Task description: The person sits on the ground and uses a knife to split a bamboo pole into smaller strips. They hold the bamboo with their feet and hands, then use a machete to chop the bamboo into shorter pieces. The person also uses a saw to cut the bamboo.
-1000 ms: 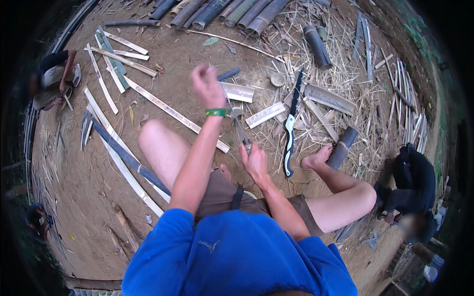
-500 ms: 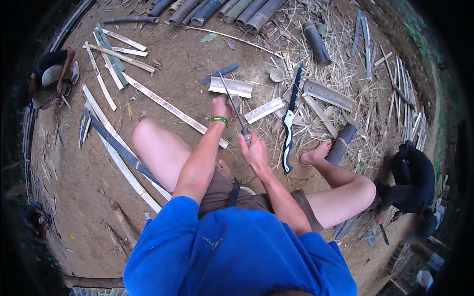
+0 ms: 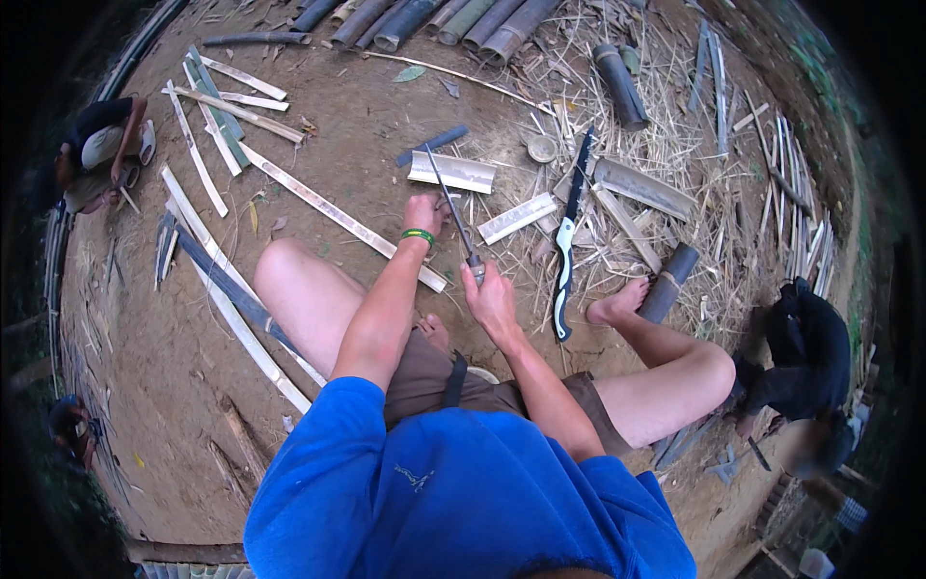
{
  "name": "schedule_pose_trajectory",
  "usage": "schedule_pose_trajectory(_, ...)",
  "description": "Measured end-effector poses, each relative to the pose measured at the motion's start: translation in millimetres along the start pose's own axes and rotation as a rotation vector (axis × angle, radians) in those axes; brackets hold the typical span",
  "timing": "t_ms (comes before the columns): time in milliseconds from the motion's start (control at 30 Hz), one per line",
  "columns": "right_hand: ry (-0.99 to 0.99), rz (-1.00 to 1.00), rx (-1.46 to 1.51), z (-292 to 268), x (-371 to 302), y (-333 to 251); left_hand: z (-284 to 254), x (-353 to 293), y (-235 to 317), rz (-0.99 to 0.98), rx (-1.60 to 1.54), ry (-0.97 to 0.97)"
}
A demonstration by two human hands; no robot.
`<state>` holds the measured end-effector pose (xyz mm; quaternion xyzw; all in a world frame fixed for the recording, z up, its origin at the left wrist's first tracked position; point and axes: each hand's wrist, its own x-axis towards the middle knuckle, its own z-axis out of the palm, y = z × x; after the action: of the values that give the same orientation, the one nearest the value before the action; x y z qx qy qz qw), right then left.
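1. Near the centre of the frame, the right grip is grasping a long, narrow knife by its handle.
2. The knife is slanting toward the upper left, its tip overlapping a curved, split bamboo piece in this view.
3. Just left of the blade, the left grip is showing curled fingers (whether they are clasping anything, one cannot tell). A green wristband is circling that wrist.
4. Right of centre, a saw with a black blade and a white-and-black handle is lying on the ground, well apart from both hands.
5. Between knife and saw, a pale bamboo piece is lying at an angle.
6. Toward the right, a dark bamboo section is resting beside the person's bare foot.
7. Bamboo poles are lining the top edge, while bamboo strips are crossing one another at upper left.
8. One co-worker is crouching at the left edge; another is bending over at lower right.
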<state>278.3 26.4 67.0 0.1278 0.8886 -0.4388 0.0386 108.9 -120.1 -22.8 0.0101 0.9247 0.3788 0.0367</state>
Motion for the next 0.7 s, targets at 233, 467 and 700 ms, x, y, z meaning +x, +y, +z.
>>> schedule_pose_trajectory(233,0.015,-0.001,0.024,5,0,1,2,-2,-2,0.017,0.079,0.010)
schedule_pose_trajectory(467,-0.008,0.066,0.115,-7,-4,-6,-3,-8,0,0.049,0.062,-0.017)
schedule_pose_trajectory(700,0.000,0.048,0.088,-7,-1,-13,0,-6,-9,0.084,0.002,0.001)
